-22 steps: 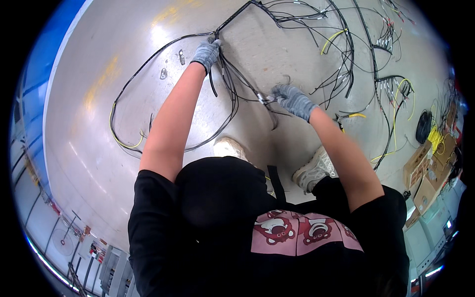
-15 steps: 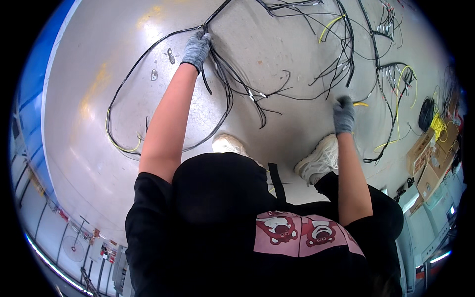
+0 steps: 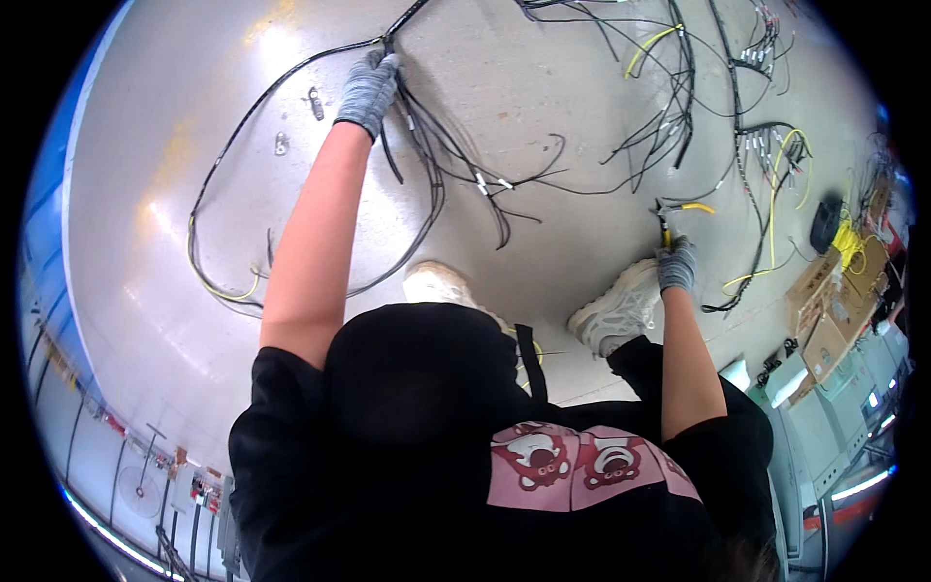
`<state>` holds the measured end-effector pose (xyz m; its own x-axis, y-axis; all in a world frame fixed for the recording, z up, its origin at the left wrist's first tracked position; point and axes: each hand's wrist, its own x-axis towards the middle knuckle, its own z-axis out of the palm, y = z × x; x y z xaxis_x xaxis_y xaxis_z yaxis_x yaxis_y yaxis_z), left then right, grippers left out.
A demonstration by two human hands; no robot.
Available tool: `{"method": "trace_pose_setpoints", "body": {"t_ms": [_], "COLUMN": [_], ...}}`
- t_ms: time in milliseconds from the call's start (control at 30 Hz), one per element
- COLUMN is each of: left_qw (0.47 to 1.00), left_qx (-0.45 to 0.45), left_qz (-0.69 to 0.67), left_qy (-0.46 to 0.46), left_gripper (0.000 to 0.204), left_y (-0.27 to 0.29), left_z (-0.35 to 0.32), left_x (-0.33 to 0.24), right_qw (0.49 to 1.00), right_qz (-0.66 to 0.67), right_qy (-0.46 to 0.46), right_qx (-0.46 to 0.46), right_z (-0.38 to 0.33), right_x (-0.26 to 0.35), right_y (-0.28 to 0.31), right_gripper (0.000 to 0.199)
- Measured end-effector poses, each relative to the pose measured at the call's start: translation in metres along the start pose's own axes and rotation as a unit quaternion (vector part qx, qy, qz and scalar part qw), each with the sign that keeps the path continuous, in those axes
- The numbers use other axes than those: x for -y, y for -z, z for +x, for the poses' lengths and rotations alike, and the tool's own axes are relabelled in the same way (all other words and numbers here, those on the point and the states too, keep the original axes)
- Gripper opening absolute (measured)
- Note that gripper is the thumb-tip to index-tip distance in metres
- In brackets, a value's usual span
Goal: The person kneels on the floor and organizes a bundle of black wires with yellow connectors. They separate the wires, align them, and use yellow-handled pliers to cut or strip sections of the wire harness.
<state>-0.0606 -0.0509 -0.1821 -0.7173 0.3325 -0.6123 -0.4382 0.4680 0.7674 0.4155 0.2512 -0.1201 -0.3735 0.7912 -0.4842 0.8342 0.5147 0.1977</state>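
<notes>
My left hand (image 3: pixel 367 89), in a grey glove, is closed around a black cable harness (image 3: pixel 408 14) just below a branching point. From there a long black cable loops to the left and several thinner wires (image 3: pixel 433 145) fan out below the hand, some with white labels. My right hand (image 3: pixel 676 266), also gloved, is closed on one handle of yellow-and-black pliers (image 3: pixel 666 229) in front of my right shoe. The other yellow handle sticks out to the right, spread well away from the first. The dark jaws lie beyond the hand, their details too small to make out.
More black wire bundles (image 3: pixel 690 82) with white labels spread over the grey floor (image 3: pixel 524 97) ahead and to the right. A yellow cable coil (image 3: pixel 850 247) and cardboard boxes (image 3: pixel 824 344) stand at the far right. My white shoes (image 3: pixel 621 308) are close to the wires.
My right hand has moved back toward me, and the pliers now show in front of it with their handles spread. My left hand keeps hold of the harness; the view has shifted slightly.
</notes>
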Motion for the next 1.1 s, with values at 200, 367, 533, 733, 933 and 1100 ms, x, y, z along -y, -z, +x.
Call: {"method": "trace_pose_setpoints", "body": {"t_ms": [200, 367, 533, 733, 933, 1100], "left_qw": [0.989, 0.998, 0.994, 0.997, 0.995, 0.966], "left_qx": [0.027, 0.020, 0.028, 0.000, 0.036, 0.045], "left_qz": [-0.140, -0.068, -0.092, -0.054, -0.077, -0.250], "left_qy": [0.030, 0.001, 0.054, 0.050, 0.050, 0.058], "left_gripper": [0.042, 0.018, 0.016, 0.017, 0.016, 0.037], "left_y": [-0.005, 0.017, -0.001, 0.001, -0.003, 0.006], "left_z": [-0.012, 0.014, 0.013, 0.002, 0.012, -0.007], "left_x": [-0.014, 0.026, 0.010, 0.001, 0.003, -0.006], "right_qw": [0.994, 0.992, 0.996, 0.952, 0.957, 0.931], "right_qz": [0.058, 0.039, 0.039, 0.034, -0.028, 0.172], "right_qy": [0.083, -0.016, 0.059, 0.175, 0.242, 0.195], "right_qx": [0.030, 0.117, 0.062, 0.250, 0.157, 0.258], "right_z": [0.004, 0.015, 0.027, 0.012, 0.019, 0.016], "right_x": [-0.011, 0.057, 0.046, 0.045, 0.039, 0.046], "right_y": [0.010, 0.073, 0.093, 0.132, 0.055, 0.031], "right_gripper": [0.052, 0.049, 0.050, 0.039, 0.044, 0.044]}}
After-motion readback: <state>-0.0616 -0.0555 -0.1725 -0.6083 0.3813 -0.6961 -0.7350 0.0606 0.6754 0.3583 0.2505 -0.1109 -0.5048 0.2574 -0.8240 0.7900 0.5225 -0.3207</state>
